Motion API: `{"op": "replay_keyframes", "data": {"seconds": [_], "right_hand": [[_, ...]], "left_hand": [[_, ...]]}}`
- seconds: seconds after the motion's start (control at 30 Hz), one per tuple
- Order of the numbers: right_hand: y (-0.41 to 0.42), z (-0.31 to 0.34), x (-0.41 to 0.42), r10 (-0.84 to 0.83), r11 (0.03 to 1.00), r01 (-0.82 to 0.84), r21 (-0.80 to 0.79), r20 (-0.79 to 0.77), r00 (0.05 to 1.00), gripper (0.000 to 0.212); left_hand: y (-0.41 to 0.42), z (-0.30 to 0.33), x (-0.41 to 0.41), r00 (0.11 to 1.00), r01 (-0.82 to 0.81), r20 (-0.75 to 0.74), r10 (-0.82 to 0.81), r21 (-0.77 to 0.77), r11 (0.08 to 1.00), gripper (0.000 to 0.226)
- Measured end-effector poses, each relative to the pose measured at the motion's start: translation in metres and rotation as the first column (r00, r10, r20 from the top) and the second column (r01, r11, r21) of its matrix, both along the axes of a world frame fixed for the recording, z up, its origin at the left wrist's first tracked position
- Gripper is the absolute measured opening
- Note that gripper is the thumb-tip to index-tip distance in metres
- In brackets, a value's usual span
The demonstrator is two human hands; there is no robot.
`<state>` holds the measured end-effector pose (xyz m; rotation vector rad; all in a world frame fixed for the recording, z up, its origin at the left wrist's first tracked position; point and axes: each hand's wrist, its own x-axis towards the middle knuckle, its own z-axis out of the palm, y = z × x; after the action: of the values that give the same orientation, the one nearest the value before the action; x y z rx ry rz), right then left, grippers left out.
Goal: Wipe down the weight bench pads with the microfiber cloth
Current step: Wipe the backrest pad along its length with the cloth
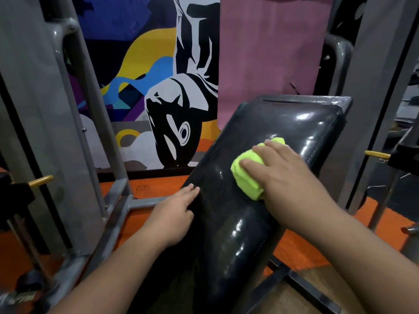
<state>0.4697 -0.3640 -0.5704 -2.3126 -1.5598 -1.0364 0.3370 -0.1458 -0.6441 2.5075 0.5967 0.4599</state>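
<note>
A black glossy bench pad (pixel 283 123) slopes up from the bottom centre to the upper right. A bunched lime-green microfiber cloth (pixel 246 175) lies on the middle of the pad. My right hand (pixel 288 175) lies over the cloth with fingers spread across its top, pressing it onto the pad. My left hand (pixel 174 214) rests on the pad's left edge, fingers fairly straight along the rim, holding nothing.
Grey steel rack uprights (pixel 74 123) stand on the left, with a yellow-tipped pin (pixel 42 180) sticking out. Another upright (pixel 376 98) and yellow pin (pixel 377 154) stand on the right. A painted mural wall (pixel 158 87) is behind, with orange floor (pixel 292 252) below.
</note>
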Motion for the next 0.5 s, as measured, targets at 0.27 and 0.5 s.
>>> {"op": "replay_keyframes", "data": {"seconds": [0.27, 0.5], "right_hand": [[-0.019, -0.013, -0.001, 0.069, 0.994, -0.07, 0.089, 0.012, 0.998, 0.054], [-0.032, -0.034, -0.015, 0.098, 0.994, -0.101, 0.053, 0.048, 0.994, 0.049]], "left_hand": [[-0.004, 0.002, -0.002, 1.0, 0.013, 0.011, -0.013, -0.006, 1.0, 0.073], [-0.007, 0.004, -0.004, 1.0, 0.012, 0.006, -0.012, 0.01, 1.0, 0.073]]}}
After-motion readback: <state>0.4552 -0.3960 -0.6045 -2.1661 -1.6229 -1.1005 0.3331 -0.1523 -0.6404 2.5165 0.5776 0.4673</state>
